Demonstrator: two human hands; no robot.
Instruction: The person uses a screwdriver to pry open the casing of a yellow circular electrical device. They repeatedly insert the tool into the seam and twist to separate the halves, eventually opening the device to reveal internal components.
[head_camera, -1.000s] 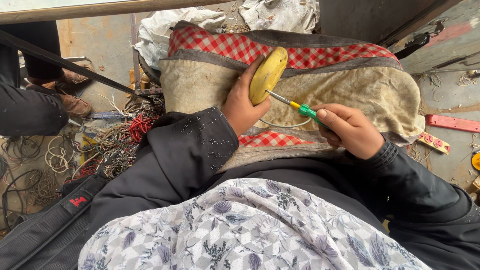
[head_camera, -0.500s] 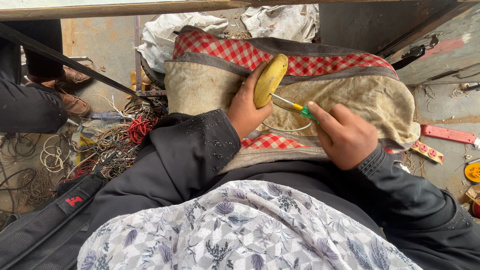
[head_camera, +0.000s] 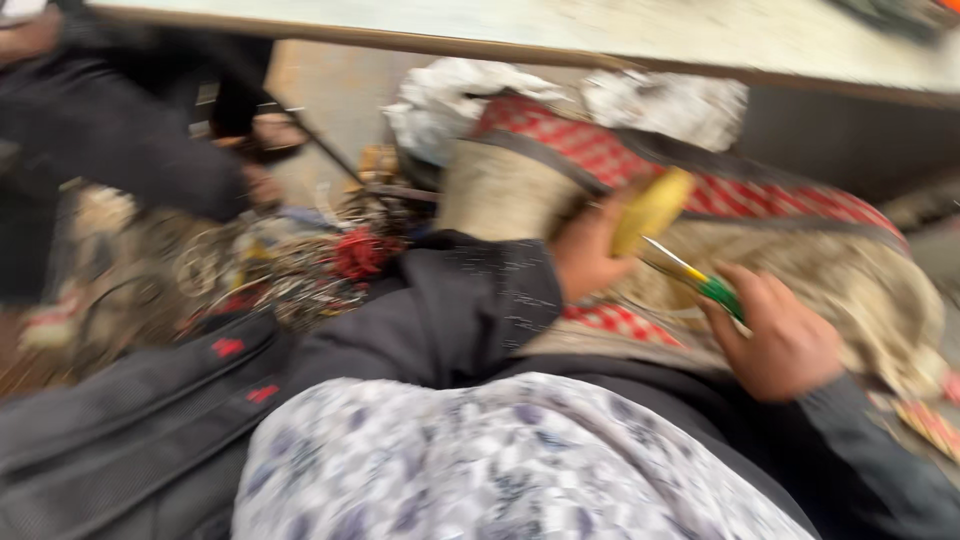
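The head view is blurred by motion. My left hand (head_camera: 585, 255) grips a yellow oblong piece (head_camera: 652, 210) and holds it upright over a beige sack with red checked cloth (head_camera: 500, 190). My right hand (head_camera: 785, 340) is closed on a screwdriver with a green and yellow handle (head_camera: 700, 280). The screwdriver's shaft points up and left, and its tip reaches the lower edge of the yellow piece. Both arms wear dark sleeves. A floral patterned cloth (head_camera: 500, 460) covers my lap below them.
A tangle of wires and red bits (head_camera: 320, 265) lies on the floor at left. Another person's dark-sleeved arm (head_camera: 130, 150) reaches in at upper left. A table edge (head_camera: 500, 40) runs across the top. A dark bag (head_camera: 130, 420) lies at lower left.
The view has swung and blurred, so everything sits further right and lower. Both hands keep their hold, with the screwdriver still against the yellow piece.
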